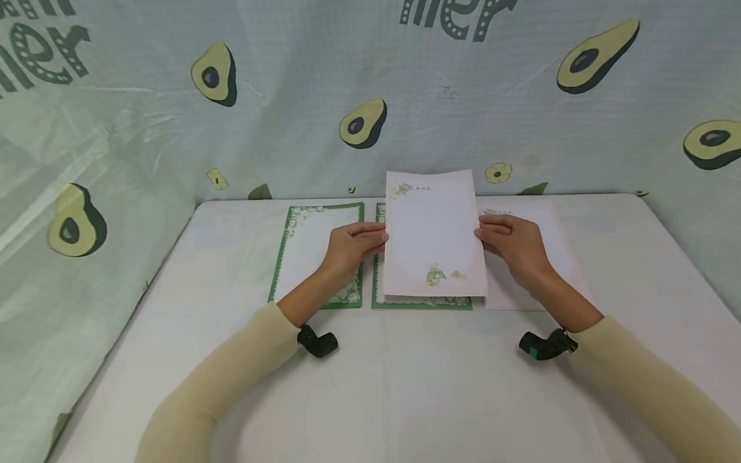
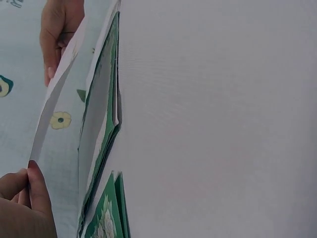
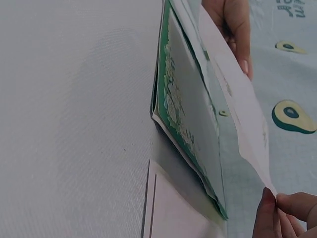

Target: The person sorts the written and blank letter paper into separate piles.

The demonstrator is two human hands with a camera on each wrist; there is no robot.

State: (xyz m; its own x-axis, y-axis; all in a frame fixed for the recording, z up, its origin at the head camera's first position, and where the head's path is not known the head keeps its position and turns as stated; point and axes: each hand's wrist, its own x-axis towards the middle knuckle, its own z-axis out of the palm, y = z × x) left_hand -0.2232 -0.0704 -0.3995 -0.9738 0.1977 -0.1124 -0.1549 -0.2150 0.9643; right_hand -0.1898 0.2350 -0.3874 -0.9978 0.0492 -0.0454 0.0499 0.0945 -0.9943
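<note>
Head view, left to right: a white sheet pile with a green floral border (image 1: 307, 251) lies flat on the white-covered table (image 1: 382, 392), partly behind my left hand (image 1: 352, 247). That hand is pinching the left edge of a pale sheet (image 1: 435, 238) between thumb and fingers. The sheet, printed with small leafy sprigs, is up off the table in front of me, above the middle green-bordered pile (image 1: 421, 303), whose left side and lower border show past it. Both wrist views show a gap between the sheet and that pile, and the paper bowing slightly between my hands. My right hand (image 1: 512, 241) pinches the opposite edge the same way. At far right, partly behind that hand, lies a pale pile (image 1: 558, 247) with no green border.

I judge the step in hand to be handling this one sheet in the air, perhaps setting it among the piles; which pile, I cannot tell. The next move seems to call for even tension on both edges, a light pinch that won't crease the paper, and a level, squared lowering before letting go.
</note>
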